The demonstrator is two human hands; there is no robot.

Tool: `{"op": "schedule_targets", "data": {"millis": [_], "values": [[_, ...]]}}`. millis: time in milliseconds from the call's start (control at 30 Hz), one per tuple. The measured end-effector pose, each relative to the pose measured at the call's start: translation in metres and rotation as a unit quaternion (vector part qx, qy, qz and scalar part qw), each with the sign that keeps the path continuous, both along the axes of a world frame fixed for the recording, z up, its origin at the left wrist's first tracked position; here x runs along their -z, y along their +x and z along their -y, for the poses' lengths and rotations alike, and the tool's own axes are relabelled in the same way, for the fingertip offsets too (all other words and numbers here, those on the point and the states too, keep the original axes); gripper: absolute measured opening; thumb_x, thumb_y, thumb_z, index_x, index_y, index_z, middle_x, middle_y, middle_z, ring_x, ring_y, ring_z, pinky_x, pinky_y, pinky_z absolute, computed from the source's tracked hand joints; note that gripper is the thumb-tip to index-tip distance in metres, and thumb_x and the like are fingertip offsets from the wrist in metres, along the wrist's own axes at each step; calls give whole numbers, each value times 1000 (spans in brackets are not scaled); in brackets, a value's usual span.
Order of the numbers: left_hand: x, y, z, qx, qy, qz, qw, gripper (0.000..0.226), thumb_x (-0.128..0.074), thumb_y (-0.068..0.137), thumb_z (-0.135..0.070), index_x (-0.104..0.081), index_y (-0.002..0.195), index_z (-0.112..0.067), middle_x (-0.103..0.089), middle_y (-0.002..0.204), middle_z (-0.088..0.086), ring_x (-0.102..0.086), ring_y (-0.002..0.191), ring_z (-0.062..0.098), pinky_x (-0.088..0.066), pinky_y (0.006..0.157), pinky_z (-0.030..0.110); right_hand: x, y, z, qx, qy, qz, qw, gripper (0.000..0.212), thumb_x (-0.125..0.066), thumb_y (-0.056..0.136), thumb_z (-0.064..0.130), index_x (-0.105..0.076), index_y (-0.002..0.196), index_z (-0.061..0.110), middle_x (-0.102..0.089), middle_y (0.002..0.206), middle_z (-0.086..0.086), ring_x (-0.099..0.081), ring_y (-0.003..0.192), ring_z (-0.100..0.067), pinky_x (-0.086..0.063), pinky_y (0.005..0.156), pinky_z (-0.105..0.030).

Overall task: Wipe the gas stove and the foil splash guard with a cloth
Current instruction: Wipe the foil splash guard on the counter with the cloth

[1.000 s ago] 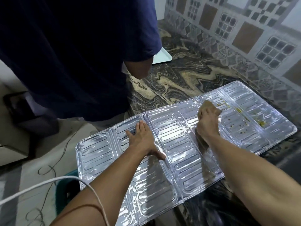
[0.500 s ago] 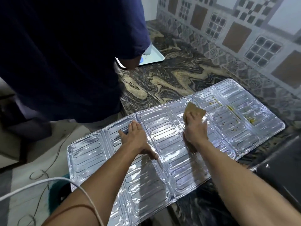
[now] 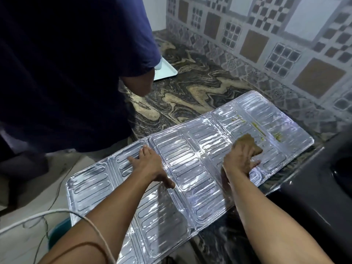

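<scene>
The silver foil splash guard (image 3: 190,168) lies flat on the marbled counter, its left end hanging past the counter edge. My left hand (image 3: 150,164) presses flat on its left-middle panels, fingers straight. My right hand (image 3: 239,159) presses a brown cloth (image 3: 249,143) onto the guard's right part, fingers curled over the cloth. Yellow-green food stains (image 3: 259,128) streak the panels just beyond the cloth. A dark corner of the gas stove (image 3: 323,187) shows at the right edge.
Another person in a dark blue shirt (image 3: 66,73) stands close at the left, leaning over the counter (image 3: 190,92). A white tray (image 3: 165,70) lies at the counter's back. Patterned wall tiles (image 3: 266,35) rise behind. A white cable (image 3: 38,216) crosses my left arm.
My right hand has slid the cloth rightward along the guard toward the stained panels. My left hand stays pressed in place. The other person has shifted slightly.
</scene>
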State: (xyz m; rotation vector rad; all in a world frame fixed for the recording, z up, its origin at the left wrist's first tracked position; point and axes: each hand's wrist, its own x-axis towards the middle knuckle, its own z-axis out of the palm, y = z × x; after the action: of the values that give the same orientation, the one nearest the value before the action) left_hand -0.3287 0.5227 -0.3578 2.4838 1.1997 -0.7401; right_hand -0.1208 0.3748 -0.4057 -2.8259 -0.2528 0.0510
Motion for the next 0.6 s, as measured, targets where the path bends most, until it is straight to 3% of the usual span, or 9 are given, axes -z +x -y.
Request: {"op": "schedule_targets", "data": {"millis": [100,167,267,333,433,467,500,567,600], "values": [[1,0,0,10,4,2,1000,157,-76,43,-78,6,150,4,11,160,23,7,149,37,-5,112,70,0,-6,8,31,50,17,998,40,-50,88,10,-52,128,6,-45,140,-20,-29,137,-36,-22,111,-52],[0,-2,1,19,4,-3,1000,156,-76,44,-77,4,150,4,11,159,24,6,148,38,-6,112,70,-15,-20,10,24,146,27,989,23,-49,90,6,-61,110,6,-56,118,-22,-48,114,-38,-41,91,-42],[-4,-5,-1,41,8,-31,999,146,-75,48,-76,-6,151,1,7,159,27,4,148,41,-6,111,70,-50,-48,0,-29,335,-8,942,20,-46,93,5,-63,102,11,-60,97,-7,-55,95,-27,-44,77,-35],[-6,-7,0,57,16,-44,997,137,-75,48,-77,-19,150,-4,4,158,29,3,147,44,-6,110,72,-71,-61,-14,-40,456,-112,882,29,-41,95,-1,-63,95,17,-61,91,1,-57,94,-22,-48,82,-35],[-4,-12,1,54,20,-36,998,137,-75,46,-77,-23,149,-3,4,158,30,4,147,45,-7,109,73,-82,-75,-27,-39,577,-347,739,36,-34,97,-4,-64,97,16,-68,90,-8,-64,86,-21,-51,82,-35],[-3,-14,2,48,17,-28,998,138,-75,46,-77,-22,149,-2,5,158,30,5,146,45,-8,110,72,-76,-77,-28,-57,536,-342,770,33,-37,96,-3,-65,99,15,-69,92,-12,-65,87,-25,-51,80,-36],[-1,-16,3,43,14,-15,999,140,-76,46,-77,-20,149,-1,7,157,30,7,146,45,-8,110,72,-71,-79,-26,-83,452,-288,840,30,-43,94,-1,-68,97,16,-70,94,-13,-66,91,-29,-51,80,-36],[3,-20,4,37,10,15,999,145,-76,46,-76,-11,150,1,14,157,29,11,146,45,-6,111,71,-60,-77,-16,-92,248,-125,956,30,-50,88,2,-69,102,21,-68,105,-11,-62,103,-33,-48,85,-36],[5,-20,4,33,8,27,999,149,-76,47,-76,-3,150,3,17,157,28,13,146,44,-5,112,70,-60,-78,-11,-72,158,-47,984,33,-50,87,4,-66,111,20,-65,112,-11,-58,107,-32,-47,87,-37]]}}
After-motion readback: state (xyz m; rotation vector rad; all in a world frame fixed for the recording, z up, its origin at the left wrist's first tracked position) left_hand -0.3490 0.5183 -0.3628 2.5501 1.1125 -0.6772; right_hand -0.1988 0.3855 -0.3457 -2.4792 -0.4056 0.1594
